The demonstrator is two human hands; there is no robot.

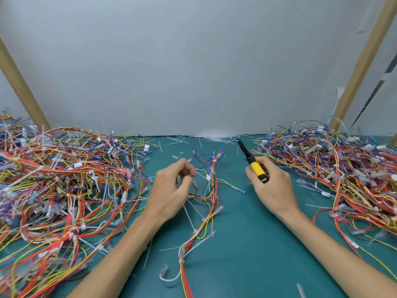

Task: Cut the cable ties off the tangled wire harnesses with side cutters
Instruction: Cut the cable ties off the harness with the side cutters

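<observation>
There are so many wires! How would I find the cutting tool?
Look at the green mat between the left wire pile and the right wire pile. The right hand grips the side cutters there. They alone have a thick yellow-and-black handle and a dark pointed tip, unlike the thin wires.

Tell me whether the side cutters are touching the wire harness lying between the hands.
Apart. The head view shows bare green mat between the side cutters, gripped in the right hand, and the wire harness.

The left hand (169,190) and right hand (272,190) are bare (forearms (120,250) too, to the view's edge).
</observation>
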